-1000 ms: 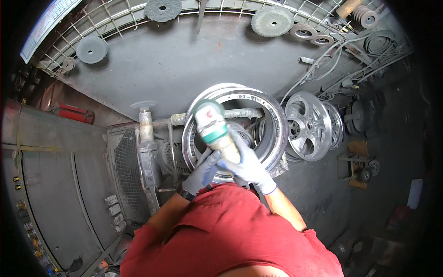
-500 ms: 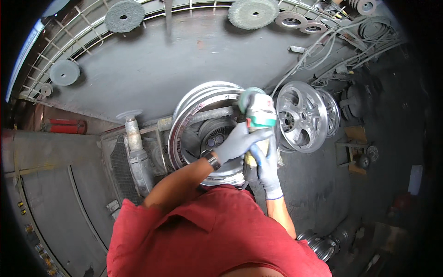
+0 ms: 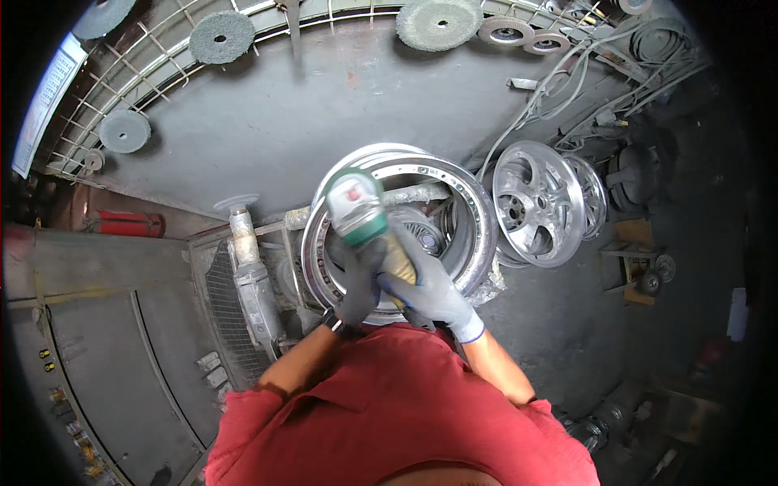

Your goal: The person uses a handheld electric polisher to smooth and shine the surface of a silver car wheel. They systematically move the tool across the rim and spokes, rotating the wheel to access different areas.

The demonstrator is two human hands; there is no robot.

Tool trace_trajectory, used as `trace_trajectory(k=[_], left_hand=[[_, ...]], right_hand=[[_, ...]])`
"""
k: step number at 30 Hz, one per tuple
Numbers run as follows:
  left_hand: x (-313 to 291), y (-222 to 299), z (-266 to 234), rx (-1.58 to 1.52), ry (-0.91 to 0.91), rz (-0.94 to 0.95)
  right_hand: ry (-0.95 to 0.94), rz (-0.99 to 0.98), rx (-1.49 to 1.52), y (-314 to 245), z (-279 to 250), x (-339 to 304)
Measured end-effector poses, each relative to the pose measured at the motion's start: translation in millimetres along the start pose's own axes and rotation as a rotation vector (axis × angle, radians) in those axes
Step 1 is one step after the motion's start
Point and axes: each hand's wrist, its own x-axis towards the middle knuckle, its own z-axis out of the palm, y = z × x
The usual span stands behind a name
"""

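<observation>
Both my gloved hands are closed round an angle grinder [image 3: 356, 212] with a green and silver head and a yellowish body. My left hand [image 3: 358, 283] grips it near the head, on the left side. My right hand [image 3: 429, 285] wraps the rear of the body, with the fingers partly hidden. The tool's head lies over the left part of a shiny wheel rim [image 3: 478, 212], which stands close in front of me. Motion blurs the grinder slightly, and whether its disc touches the rim cannot be made out.
Right of the rim stands a spoked alloy wheel [image 3: 539, 202] with another behind it. A grey power tool [image 3: 258, 300] stands upright at the left. Abrasive discs [image 3: 221, 37] hang on a wire rack along the back wall. Cables [image 3: 559, 89] run down at the right.
The grinder has swung from the rim's right side to its left side, its head now tilted leftward. Both hands have moved with it, keeping their hold.
</observation>
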Motion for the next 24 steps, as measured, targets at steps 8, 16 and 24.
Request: trace_trajectory(k=[8,16,24], left_hand=[[34,-3,27,0.321,-0.289,0.170],[83,-8,109,0.424,-0.662,-0.396],[21,42,36,0.153,-0.096,0.008]], right_hand=[[0.206,0.151,0.022,-4,-22,-14],[0.589,0.302,0.848,6,-37,-41],[0.024,-0.010,-0.030,-18,-19,3]])
